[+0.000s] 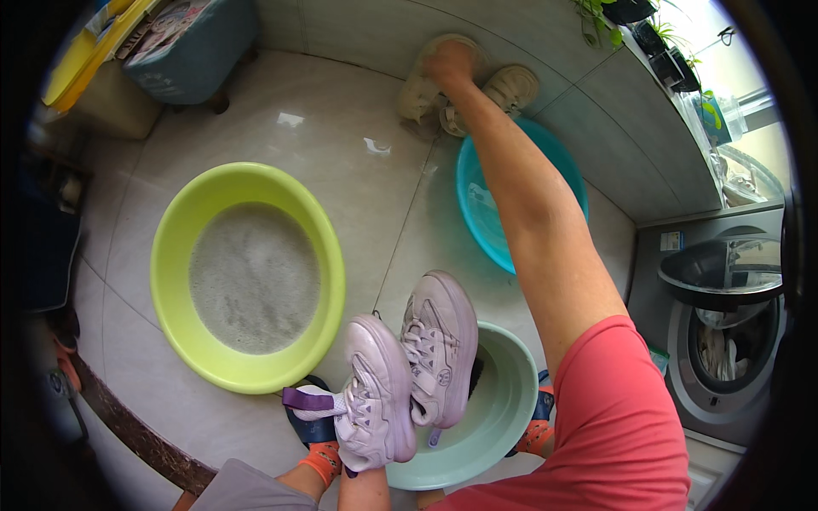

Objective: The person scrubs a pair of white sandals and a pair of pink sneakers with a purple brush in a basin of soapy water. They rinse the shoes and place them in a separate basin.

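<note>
Two pale lilac sneakers, one on the left (374,396) and one on the right (441,345), are held up in front of the mint-green basin (511,409). My left forearm runs up to the heel of the left sneaker, and my left hand is hidden by the shoes. A purple pull tab hangs off the left sneaker's tongue. My right arm stretches far forward over the turquoise basin (471,191). At its end my right hand (450,64), blurred, is over a cream shoe (415,96) beside the wall. Another cream shoe (511,89) stands to its right.
A lime-green basin (167,281) with cloudy, sudsy water stands on the tiled floor at left. A front-loading washing machine (696,402) has its door open at right. A blue-grey stool (192,57) is at upper left. Potted plants (671,64) line the ledge.
</note>
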A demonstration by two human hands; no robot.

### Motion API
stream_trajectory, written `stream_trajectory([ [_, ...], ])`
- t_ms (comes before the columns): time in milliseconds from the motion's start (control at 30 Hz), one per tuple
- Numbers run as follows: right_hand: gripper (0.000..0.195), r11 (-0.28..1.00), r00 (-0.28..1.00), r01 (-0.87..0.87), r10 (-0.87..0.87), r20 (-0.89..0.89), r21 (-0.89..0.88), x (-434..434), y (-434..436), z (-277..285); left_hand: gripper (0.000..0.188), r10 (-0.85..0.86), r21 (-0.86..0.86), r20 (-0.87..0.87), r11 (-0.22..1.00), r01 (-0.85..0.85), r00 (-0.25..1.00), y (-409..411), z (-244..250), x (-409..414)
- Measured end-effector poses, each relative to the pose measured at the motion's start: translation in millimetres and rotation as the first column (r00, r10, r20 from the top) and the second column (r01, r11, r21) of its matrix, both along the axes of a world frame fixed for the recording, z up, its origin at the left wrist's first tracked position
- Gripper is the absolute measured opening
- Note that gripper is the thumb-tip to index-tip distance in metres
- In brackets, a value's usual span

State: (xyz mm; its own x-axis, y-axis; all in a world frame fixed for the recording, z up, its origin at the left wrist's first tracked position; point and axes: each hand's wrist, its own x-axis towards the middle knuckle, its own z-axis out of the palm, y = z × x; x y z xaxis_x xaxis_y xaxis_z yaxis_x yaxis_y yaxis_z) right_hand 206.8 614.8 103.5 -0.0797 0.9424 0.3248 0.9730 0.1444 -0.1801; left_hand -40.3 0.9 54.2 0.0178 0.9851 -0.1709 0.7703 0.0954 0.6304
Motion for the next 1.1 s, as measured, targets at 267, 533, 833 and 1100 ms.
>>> stream_trajectory([
  [267, 0.031, 0.997, 0.997, -0.076, 0.075, -0.033, -0.033, -25, -39, 16, 0.052, 0.0, -0.001, -0.03, 1.0, 0.0, 1.0, 0, 1, 5],
  [533, 0.032, 0.903, 0.925, 0.341, -0.372, -0.08, -0.262, 94, -92, 50, 0.051, 0.027, -0.008, -0.019, 1.0, -0.027, 0.999, -13, 7, 8],
  [833, 0.037, 0.996, 0.994, 0.071, -0.075, -0.082, -0.053, 64, -77, 50, 0.051, 0.018, 0.005, -0.018, 1.0, -0.018, 1.0, -21, 13, 13],
  [1100, 0.057, 0.942, 0.958, 0.287, -0.28, -0.062, 0.173, 135, -197, 64, 0.051, -0.018, 0.029, -0.002, 0.999, 0.019, 1.0, -24, 13, 21],
])
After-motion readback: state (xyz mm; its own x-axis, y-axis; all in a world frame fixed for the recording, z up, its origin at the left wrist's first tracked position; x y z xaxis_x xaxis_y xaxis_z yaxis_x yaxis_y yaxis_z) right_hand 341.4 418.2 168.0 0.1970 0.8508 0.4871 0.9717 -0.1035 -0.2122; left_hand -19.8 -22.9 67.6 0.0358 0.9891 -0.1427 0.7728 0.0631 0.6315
